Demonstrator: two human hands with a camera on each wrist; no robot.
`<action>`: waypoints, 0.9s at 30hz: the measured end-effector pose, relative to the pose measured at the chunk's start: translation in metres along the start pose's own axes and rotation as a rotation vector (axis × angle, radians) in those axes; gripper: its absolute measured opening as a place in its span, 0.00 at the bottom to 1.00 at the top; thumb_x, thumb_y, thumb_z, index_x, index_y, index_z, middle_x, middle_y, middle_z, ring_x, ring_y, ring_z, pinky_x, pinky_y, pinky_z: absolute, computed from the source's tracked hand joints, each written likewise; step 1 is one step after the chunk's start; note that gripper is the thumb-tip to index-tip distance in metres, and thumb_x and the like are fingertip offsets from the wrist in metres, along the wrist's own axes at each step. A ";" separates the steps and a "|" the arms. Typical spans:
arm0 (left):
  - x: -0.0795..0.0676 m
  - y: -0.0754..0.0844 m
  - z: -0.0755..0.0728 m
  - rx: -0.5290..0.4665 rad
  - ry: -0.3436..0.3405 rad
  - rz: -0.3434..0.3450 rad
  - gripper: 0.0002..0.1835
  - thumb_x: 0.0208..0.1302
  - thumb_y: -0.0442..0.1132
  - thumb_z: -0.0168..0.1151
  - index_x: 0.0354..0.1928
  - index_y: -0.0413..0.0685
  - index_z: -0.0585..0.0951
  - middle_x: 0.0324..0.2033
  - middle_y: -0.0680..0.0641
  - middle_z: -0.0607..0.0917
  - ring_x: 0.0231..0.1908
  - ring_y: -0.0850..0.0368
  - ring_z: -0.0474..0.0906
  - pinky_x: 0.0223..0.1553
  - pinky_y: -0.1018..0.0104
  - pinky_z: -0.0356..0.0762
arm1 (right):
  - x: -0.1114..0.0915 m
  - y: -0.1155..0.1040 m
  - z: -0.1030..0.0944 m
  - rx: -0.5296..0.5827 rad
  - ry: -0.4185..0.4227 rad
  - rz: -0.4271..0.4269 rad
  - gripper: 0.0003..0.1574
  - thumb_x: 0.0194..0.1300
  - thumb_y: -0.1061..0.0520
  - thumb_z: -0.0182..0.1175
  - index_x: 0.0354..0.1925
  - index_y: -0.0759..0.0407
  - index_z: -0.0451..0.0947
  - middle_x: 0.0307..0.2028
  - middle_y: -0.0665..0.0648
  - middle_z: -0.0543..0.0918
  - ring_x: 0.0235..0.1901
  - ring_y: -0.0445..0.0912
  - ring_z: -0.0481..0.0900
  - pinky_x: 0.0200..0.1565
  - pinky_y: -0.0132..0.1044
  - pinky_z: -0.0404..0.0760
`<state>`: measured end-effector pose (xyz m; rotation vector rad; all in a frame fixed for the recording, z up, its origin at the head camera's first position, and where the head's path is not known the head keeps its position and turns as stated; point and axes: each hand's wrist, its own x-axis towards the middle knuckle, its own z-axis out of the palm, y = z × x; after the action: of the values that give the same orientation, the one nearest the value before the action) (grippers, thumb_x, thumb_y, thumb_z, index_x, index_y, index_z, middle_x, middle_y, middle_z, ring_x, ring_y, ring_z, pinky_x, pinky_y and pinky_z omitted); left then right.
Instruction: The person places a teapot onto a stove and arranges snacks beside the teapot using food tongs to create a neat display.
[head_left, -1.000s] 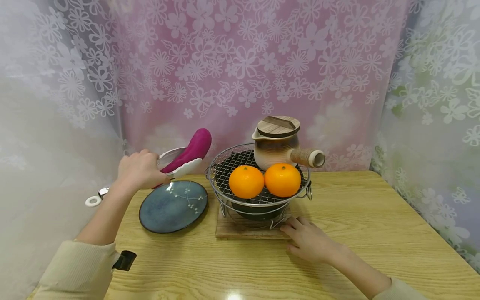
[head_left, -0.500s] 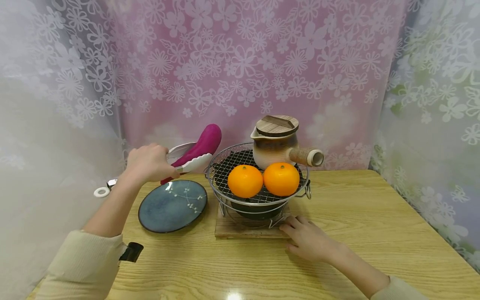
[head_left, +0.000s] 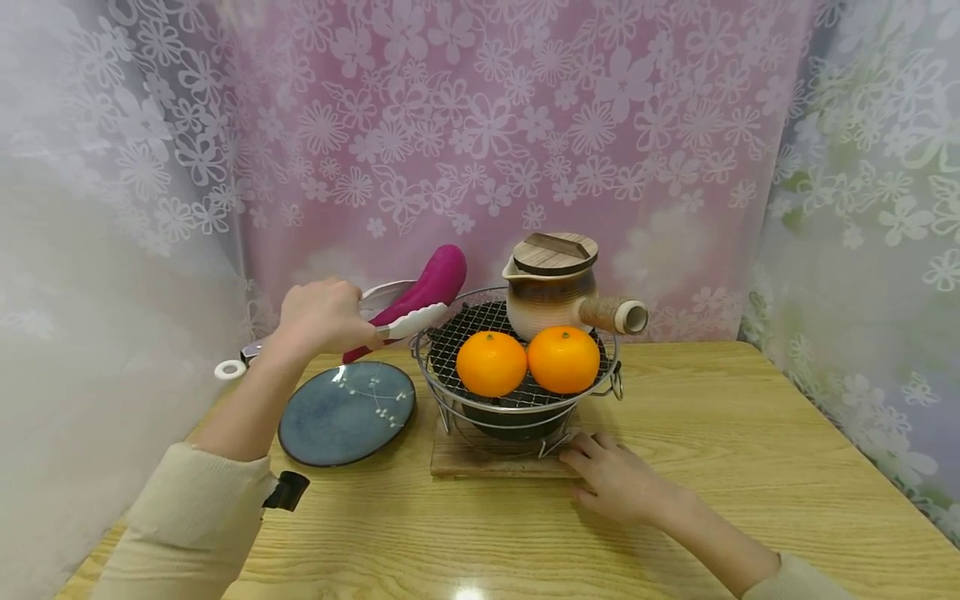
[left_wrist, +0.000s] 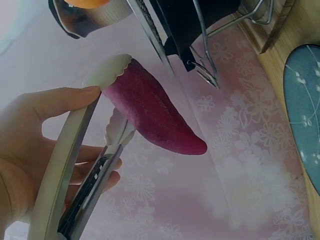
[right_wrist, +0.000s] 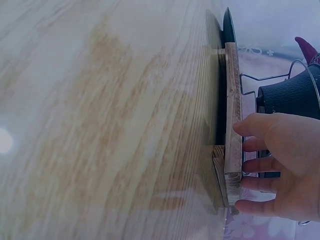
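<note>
My left hand [head_left: 326, 317] grips a pair of tongs [head_left: 415, 322] with white scalloped tips. Between those tips is a purple sweet potato [head_left: 438, 279], tilted up, above and beyond the plate and near the left rim of the round wire grill [head_left: 447, 333]. In the left wrist view, thumb and fingers press the tongs' arms from opposite sides, and the sweet potato [left_wrist: 150, 110] is clear of any surface. My right hand [head_left: 618, 483] rests against the right front corner of the wooden board [head_left: 487, 467] under the grill; its fingers look fairly straight in the right wrist view.
Two oranges [head_left: 491, 364] sit side by side at the grill's front. Behind them stands a side-handled clay teapot [head_left: 536, 304] with a wooden lid. A blue plate [head_left: 322, 425] lies left of the grill. Floral curtains [head_left: 487, 125] enclose the wooden table [head_left: 712, 433].
My left hand has moved right and slightly up, carrying the tongs and sweet potato from over the plate toward the grill. My right hand stays at the board.
</note>
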<state>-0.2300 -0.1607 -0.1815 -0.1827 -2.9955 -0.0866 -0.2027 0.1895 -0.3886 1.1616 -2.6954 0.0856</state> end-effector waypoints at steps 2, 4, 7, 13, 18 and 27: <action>0.001 0.002 -0.001 -0.005 -0.001 0.002 0.19 0.40 0.53 0.67 0.26 0.46 0.75 0.23 0.49 0.75 0.28 0.50 0.71 0.29 0.56 0.66 | 0.000 0.000 0.000 0.002 0.003 -0.001 0.21 0.58 0.52 0.63 0.48 0.60 0.75 0.45 0.58 0.73 0.43 0.55 0.71 0.40 0.49 0.75; 0.002 0.004 -0.002 -0.014 -0.002 0.005 0.18 0.40 0.52 0.66 0.25 0.46 0.75 0.23 0.49 0.75 0.28 0.50 0.70 0.29 0.57 0.65 | 0.000 0.000 0.000 0.007 0.004 -0.001 0.21 0.58 0.52 0.63 0.48 0.60 0.75 0.45 0.58 0.73 0.42 0.54 0.71 0.39 0.48 0.75; 0.004 0.008 -0.003 -0.028 -0.013 0.003 0.17 0.38 0.51 0.66 0.24 0.46 0.75 0.22 0.49 0.74 0.27 0.51 0.70 0.27 0.58 0.65 | 0.000 0.000 0.000 0.016 -0.001 0.003 0.21 0.58 0.52 0.62 0.48 0.60 0.75 0.45 0.57 0.73 0.42 0.53 0.71 0.39 0.48 0.75; 0.010 0.016 -0.006 -0.021 -0.042 -0.005 0.14 0.38 0.50 0.65 0.22 0.48 0.76 0.22 0.50 0.75 0.27 0.52 0.69 0.26 0.59 0.66 | 0.000 -0.001 0.000 0.018 -0.010 0.009 0.21 0.58 0.52 0.62 0.48 0.61 0.75 0.47 0.59 0.73 0.43 0.55 0.71 0.41 0.49 0.75; 0.014 0.023 -0.007 -0.031 -0.064 0.002 0.14 0.39 0.50 0.65 0.21 0.48 0.76 0.21 0.50 0.73 0.27 0.52 0.69 0.26 0.59 0.66 | 0.000 0.000 0.001 0.015 -0.003 0.007 0.21 0.58 0.52 0.62 0.49 0.60 0.75 0.46 0.58 0.73 0.43 0.54 0.71 0.40 0.49 0.75; 0.019 0.034 -0.011 -0.061 -0.125 -0.001 0.14 0.41 0.51 0.64 0.21 0.48 0.75 0.19 0.50 0.70 0.26 0.52 0.68 0.25 0.62 0.64 | -0.001 0.001 0.002 0.007 0.014 0.000 0.21 0.57 0.53 0.63 0.48 0.60 0.76 0.45 0.57 0.73 0.42 0.55 0.71 0.41 0.49 0.75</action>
<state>-0.2432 -0.1253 -0.1664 -0.2010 -3.1195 -0.1735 -0.2030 0.1904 -0.3906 1.1584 -2.6848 0.1030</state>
